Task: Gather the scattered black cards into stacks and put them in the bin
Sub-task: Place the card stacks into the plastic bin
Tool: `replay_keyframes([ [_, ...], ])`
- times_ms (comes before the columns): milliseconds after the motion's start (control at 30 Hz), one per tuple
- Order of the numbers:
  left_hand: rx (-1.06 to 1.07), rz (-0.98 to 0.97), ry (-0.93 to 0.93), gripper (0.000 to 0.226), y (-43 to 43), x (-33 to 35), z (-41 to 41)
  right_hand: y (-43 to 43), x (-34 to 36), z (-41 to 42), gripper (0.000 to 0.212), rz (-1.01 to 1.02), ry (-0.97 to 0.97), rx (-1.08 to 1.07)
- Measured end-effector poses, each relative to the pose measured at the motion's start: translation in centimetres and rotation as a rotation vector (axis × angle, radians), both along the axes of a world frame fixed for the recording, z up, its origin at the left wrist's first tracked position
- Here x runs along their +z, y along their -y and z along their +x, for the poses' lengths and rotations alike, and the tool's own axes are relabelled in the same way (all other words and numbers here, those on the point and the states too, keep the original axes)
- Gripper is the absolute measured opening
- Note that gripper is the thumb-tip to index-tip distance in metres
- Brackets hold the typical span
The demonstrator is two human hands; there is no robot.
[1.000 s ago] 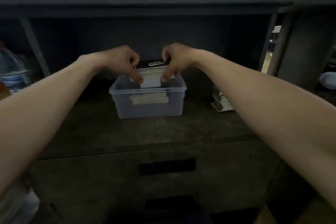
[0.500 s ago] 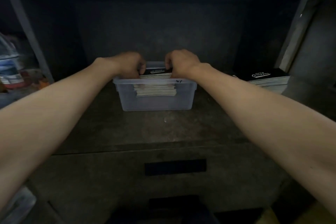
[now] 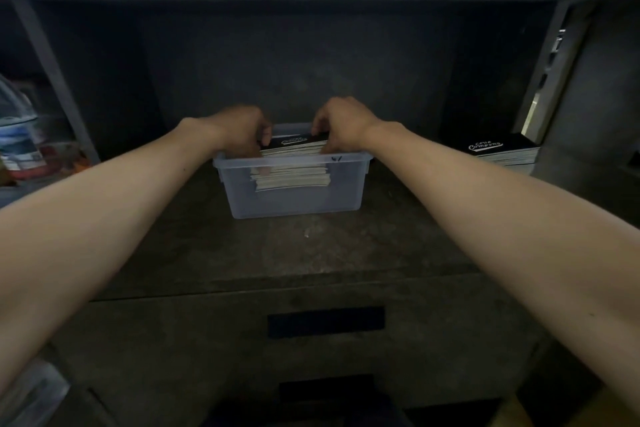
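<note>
A clear plastic bin [image 3: 294, 198] sits on the dark shelf in the middle of the view. Inside it a stack of black cards [image 3: 293, 144] rests on top of other cards, whose pale edges show through the bin's front wall. My left hand [image 3: 239, 130] grips the stack's left end and my right hand [image 3: 341, 126] grips its right end, both at the bin's rim with fingers reaching inside. Another stack of black cards [image 3: 502, 149] with white lettering lies on the shelf at the right, apart from the bin.
The dark shelf [image 3: 304, 253] has a low top board overhead and a drawer front [image 3: 325, 322] with a slot handle below. A plastic bottle [image 3: 17, 135] and coloured items stand at the left behind a slanted post. A dark upright panel closes off the right side.
The stack in my hands has gone down from above the bin into it, onto the cards inside. The view has shifted, bringing the right-hand stack more fully into sight.
</note>
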State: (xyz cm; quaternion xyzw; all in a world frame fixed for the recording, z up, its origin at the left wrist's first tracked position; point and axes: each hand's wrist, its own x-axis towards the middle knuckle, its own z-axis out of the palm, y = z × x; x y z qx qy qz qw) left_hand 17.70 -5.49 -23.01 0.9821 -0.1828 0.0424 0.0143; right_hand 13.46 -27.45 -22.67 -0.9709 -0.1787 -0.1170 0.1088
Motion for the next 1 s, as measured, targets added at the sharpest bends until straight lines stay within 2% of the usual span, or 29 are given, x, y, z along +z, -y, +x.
replay_keyframes([
  [100, 0.006, -0.039, 0.007, 0.038, 0.9, 0.7, -0.5, 2.0, 0.9, -1.4, 0.047, 0.07, 0.042, 0.065],
  [200, -0.122, -0.185, 0.156, 0.035, 3.9, 2.0, -2.3, 6.7, 2.9, -3.9, 0.029, 0.159, 0.189, 0.057],
  [267, -0.26, -0.346, 0.165, 0.029, 7.4, 2.9, -4.1, 10.8, 4.2, -5.6, 0.024, 0.162, 0.141, -0.043],
  [333, -0.367, -0.418, 0.142, 0.03, 11.4, 3.4, -6.1, 14.9, 5.0, -7.1, 0.032, 0.107, -0.029, -0.174],
  [467, -0.453, -0.337, 0.007, 0.046, 19.3, 2.6, -8.6, 19.6, 4.6, -8.9, 0.055, -0.088, -0.33, -0.329],
  [567, -0.463, -0.22, -0.098, 0.054, 24.0, 0.7, -9.0, 21.0, 3.5, -9.0, 0.064, -0.066, -0.423, -0.333],
  [733, -0.441, -0.147, -0.019, 0.055, 26.2, -0.9, -8.2, 23.1, 2.6, -8.6, 0.062, -0.086, -0.412, -0.325],
  [1000, -0.421, -0.157, -0.066, 0.057, 26.3, -0.5, -8.1, 24.2, 2.3, -8.9, 0.064, -0.074, -0.347, -0.291],
])
